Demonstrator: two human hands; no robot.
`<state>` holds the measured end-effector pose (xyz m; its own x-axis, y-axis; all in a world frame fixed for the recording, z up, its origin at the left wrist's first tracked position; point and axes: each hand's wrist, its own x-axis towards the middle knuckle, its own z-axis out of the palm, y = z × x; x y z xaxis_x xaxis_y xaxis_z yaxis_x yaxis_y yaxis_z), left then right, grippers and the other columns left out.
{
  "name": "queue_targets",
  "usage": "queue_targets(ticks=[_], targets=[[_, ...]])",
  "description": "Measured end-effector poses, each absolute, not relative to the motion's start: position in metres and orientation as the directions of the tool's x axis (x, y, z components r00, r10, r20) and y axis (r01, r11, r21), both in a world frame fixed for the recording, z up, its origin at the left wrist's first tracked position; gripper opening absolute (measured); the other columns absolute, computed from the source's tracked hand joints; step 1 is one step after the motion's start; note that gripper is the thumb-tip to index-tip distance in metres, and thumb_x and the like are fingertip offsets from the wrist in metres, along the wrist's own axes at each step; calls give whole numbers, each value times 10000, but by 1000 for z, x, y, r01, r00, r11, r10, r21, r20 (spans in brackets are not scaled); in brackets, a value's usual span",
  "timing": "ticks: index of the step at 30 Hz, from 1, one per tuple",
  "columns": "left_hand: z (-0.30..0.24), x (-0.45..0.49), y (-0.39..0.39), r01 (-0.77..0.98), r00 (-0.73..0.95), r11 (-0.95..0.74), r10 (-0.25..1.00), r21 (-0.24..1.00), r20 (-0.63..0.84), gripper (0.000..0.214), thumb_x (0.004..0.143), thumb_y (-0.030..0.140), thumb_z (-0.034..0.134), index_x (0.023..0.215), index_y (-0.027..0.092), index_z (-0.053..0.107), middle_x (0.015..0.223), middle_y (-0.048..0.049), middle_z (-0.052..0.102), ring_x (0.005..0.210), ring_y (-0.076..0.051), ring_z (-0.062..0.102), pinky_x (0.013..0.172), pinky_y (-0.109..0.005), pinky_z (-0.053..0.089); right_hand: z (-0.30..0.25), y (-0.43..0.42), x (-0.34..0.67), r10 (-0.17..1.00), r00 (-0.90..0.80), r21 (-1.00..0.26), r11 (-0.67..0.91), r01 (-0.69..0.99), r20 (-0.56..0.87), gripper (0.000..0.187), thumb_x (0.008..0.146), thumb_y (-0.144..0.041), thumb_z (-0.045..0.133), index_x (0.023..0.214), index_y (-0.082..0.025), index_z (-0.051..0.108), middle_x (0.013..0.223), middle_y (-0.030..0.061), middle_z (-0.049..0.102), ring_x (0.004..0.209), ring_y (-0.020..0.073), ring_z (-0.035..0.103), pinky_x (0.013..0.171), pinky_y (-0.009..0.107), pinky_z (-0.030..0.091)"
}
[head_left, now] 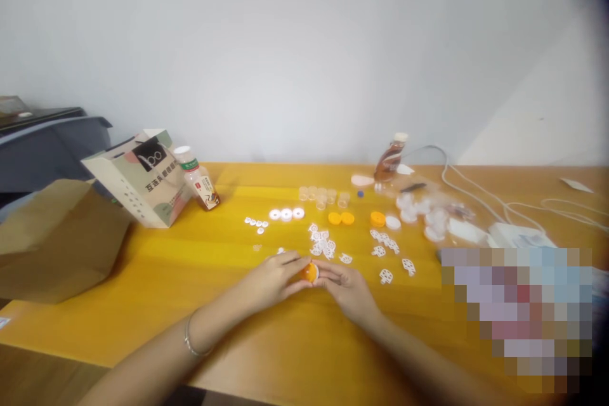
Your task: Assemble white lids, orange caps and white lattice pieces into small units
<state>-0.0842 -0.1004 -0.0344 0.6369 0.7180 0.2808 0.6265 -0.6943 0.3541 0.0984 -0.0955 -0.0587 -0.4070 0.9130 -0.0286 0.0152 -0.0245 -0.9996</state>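
A small round orange plastic cap sits low over the near middle of the yellow wooden table, pinched between both hands. The left hand closes on it from one side and the right hand from the other, fingertips meeting around it, so neither hand is nearer. Being round, it shows no long axis. Just beyond lie scattered flat white plastic pieces, then two more orange lids and a row of clear little cups.

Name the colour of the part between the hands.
Orange. The part, pinched between left hand and right hand, shows best in the head view.
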Motion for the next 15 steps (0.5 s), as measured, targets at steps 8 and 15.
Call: queue_targets(ticks=[8, 15], targets=[[-31, -84, -101, 557, 599, -673, 731, 486, 326, 290, 792, 265, 487, 1061, 160, 514, 929, -61, 554, 831, -135, 528, 752, -256, 443, -56, -94, 100, 867, -495, -993, -99, -63, -55, 337, 666, -303, 626, 984, -202, 588, 874, 39, 688, 845, 186, 630, 837, 372, 461], [-40, -77, -108, 628, 603, -657, 749, 416, 273, 306, 725, 230, 519, 1024, 166, 504, 894, -59, 557, 795, -157, 533, 693, -262, 451, -33, -77, 128, 874, -479, -946, 88, 311, -76, 241, 707, -361, 568, 894, -209, 573, 772, 15, 679, 747, 179, 634, 723, 320, 483]])
